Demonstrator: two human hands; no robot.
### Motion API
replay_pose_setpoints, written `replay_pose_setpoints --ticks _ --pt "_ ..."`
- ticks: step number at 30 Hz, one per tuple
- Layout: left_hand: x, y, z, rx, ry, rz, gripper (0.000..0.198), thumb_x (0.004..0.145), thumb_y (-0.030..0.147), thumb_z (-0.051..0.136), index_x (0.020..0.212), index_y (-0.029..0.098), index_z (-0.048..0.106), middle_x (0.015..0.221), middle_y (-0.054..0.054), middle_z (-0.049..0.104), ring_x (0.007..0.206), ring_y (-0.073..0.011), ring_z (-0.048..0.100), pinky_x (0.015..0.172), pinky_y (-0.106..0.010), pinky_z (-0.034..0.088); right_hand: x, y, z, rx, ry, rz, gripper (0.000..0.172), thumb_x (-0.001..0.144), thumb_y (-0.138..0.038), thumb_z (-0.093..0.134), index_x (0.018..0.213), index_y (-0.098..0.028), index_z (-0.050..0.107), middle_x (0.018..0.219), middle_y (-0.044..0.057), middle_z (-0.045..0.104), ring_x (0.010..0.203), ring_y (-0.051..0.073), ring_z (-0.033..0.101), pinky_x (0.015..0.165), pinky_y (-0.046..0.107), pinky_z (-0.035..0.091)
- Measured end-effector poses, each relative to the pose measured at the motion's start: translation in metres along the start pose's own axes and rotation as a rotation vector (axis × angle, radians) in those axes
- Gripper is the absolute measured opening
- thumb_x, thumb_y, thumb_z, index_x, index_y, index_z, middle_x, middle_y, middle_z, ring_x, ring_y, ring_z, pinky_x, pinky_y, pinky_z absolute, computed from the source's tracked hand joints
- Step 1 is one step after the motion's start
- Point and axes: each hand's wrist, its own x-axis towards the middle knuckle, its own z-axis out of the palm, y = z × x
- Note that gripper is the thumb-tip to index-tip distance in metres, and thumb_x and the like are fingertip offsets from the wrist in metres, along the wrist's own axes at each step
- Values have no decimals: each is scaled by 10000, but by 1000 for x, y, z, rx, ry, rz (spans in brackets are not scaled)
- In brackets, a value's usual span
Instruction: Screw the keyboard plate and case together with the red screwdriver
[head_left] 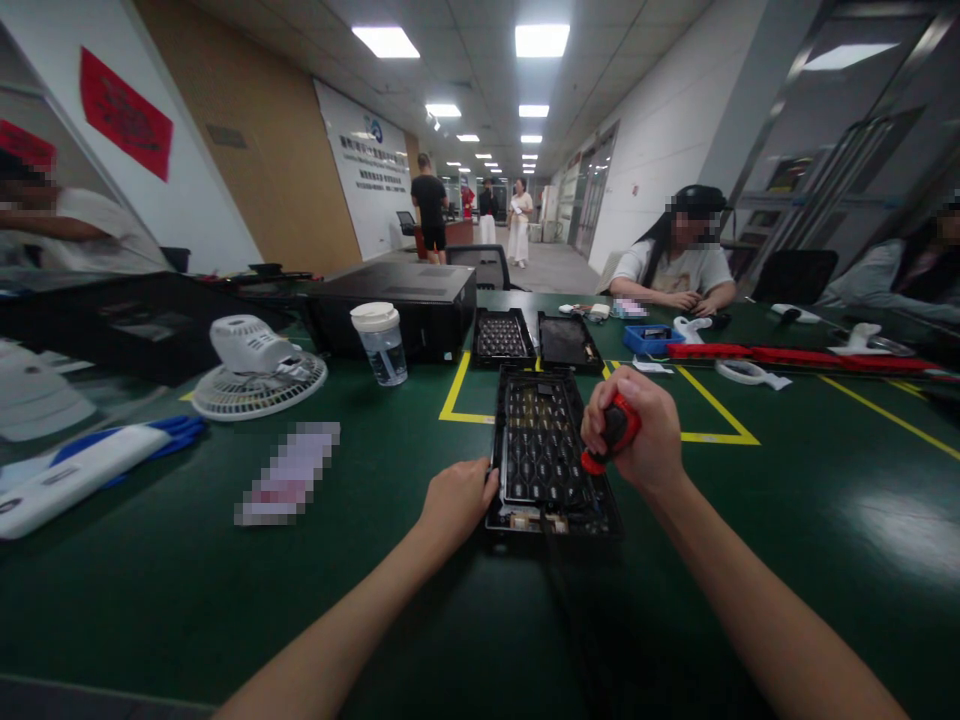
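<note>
A black open case [553, 450] with rows of dark hexagon-patterned parts lies on the green table in front of me. My left hand [459, 500] grips its left edge, fingers curled over the rim. In my right hand [649, 430] is a screwdriver [621, 422] with a red and black handle, held in a closed fist above the case's right side. Its lower end points down toward the inside of the case; the tip is hard to make out. A dark cable runs from the case's near end toward me.
Beyond the case lie a second patterned case [502, 338] and a flat black cover [568, 341]. To the left are a lidded cup [384, 345], a white fan [259, 370] and a large black box [397, 290]. A blue tray [651, 338] and a seated person [679, 265] are at right.
</note>
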Motion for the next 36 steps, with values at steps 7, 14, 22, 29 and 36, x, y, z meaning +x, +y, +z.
replay_pose_setpoints --ticks 7,14,22,29,36 --pt "0 -3 4 4 37 33 377 893 395 269 934 196 586 888 -54 663 804 -175 618 676 -263 453 0 3 2 -1 -11 -1 197 808 -254 445 636 -161 473 486 -30 499 311 84 441 318 196 333" --pt "-1 -2 3 -2 28 24 382 895 396 266 954 199 587 898 -60 664 828 -176 617 698 -268 456 -1 3 5 0 -9 0 189 801 -255 452 636 -164 471 483 -30 504 314 85 439 321 197 338" --pt "1 -2 3 28 -2 -2 370 892 395 273 945 196 581 910 -57 661 844 -175 610 716 -266 448 -1 5 5 -8 -23 15 189 807 -252 442 652 -159 494 490 -25 503 335 94 458 332 200 338" --pt "1 -5 8 21 25 21 383 895 408 250 945 203 570 892 -49 659 819 -174 609 686 -267 444 -1 5 3 -6 -13 18 212 821 -255 416 651 -160 501 495 -21 500 341 96 464 336 203 343" --pt "1 -3 5 19 8 13 381 894 408 257 942 199 572 899 -53 656 823 -169 608 686 -263 445 0 5 3 -16 -3 8 217 823 -253 412 650 -158 503 490 -20 499 338 97 462 333 203 338"
